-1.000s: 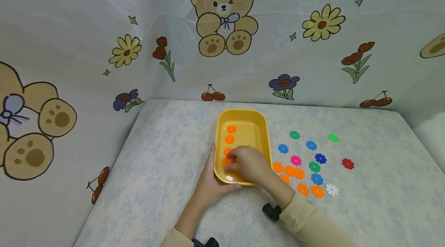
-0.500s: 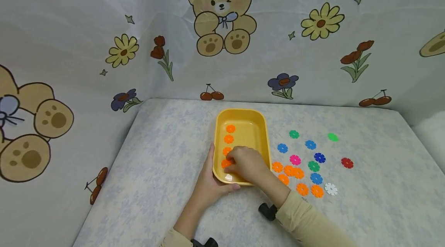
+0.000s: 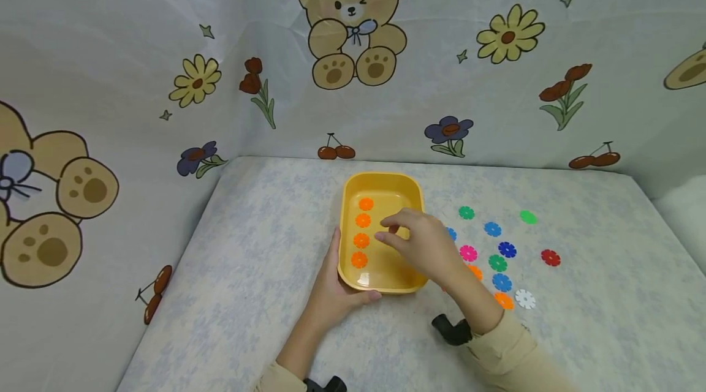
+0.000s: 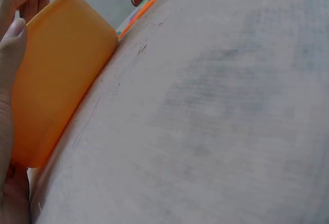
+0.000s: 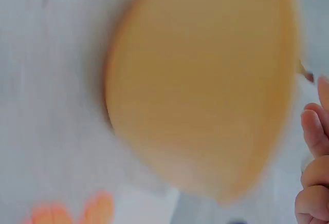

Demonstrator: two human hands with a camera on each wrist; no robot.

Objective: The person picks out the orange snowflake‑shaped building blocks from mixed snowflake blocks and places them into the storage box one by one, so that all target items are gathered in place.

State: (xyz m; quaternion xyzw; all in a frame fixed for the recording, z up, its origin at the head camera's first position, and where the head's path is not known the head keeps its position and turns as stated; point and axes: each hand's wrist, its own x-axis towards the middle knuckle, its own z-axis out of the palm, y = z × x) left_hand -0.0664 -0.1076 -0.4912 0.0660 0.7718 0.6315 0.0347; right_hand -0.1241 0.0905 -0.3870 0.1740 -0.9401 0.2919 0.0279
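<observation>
A yellow plastic tray point(image 3: 383, 272) sits on the table, with several orange flower-shaped discs point(image 3: 361, 240) in a column along its left side. My left hand point(image 3: 335, 297) grips its near-left corner, thumb against the front wall and fingers along the left side. In the left wrist view that thumb point(image 4: 11, 44) lies against the tray wall point(image 4: 67, 75). Above the tray's right half is my right hand point(image 3: 427, 248), thumb and index finger apart with nothing between them. The right wrist view shows the tray point(image 5: 200, 80) blurred, the fingers point(image 5: 316, 183) at the right edge.
Right of the tray lie loose discs: a pink disc point(image 3: 468, 253), a red disc point(image 3: 550, 258), a white disc point(image 3: 526, 299), and several blue, green and orange ones. My right forearm covers some orange discs. A bear-print cloth point(image 3: 386, 116) hangs behind the table.
My right hand has let go of the nearest orange disc in the column and moved up and right. That disc now shows fully. The left hand stays on the tray.
</observation>
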